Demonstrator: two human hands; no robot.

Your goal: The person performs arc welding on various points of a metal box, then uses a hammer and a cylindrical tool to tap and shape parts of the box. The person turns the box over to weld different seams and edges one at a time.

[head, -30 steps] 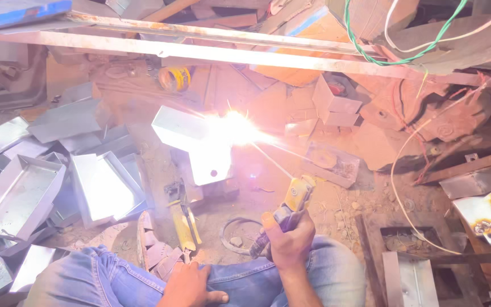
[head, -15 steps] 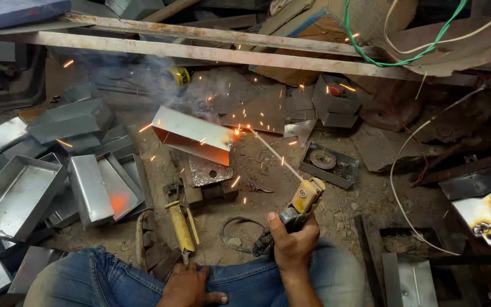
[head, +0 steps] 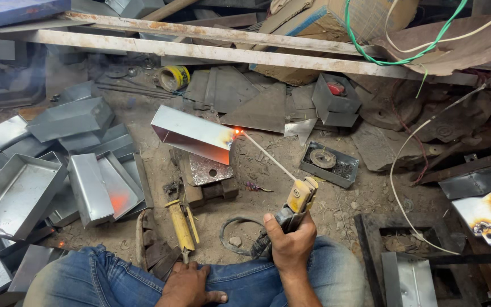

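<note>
My right hand [head: 292, 245] grips the electrode holder [head: 299, 199] so its rod [head: 268, 154] reaches the glowing corner of the propped sheet-metal box [head: 193, 133], while my left hand [head: 187, 285] rests spread on my knee for balance

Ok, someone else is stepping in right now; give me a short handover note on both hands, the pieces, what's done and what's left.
Right hand: gripping the electrode holder; the rod has its glowing tip at the corner of the folded sheet-metal piece.
Left hand: resting on the left knee, holding nothing.
Pieces: the workpiece sits propped on a small metal block; formed trays are stacked to the left; a yellow-handled tool lies on the ground before the knees.
Done: a scorched spot shows at that corner.
Left: the seam's completeness cannot be judged from here; inspect it.
</note>
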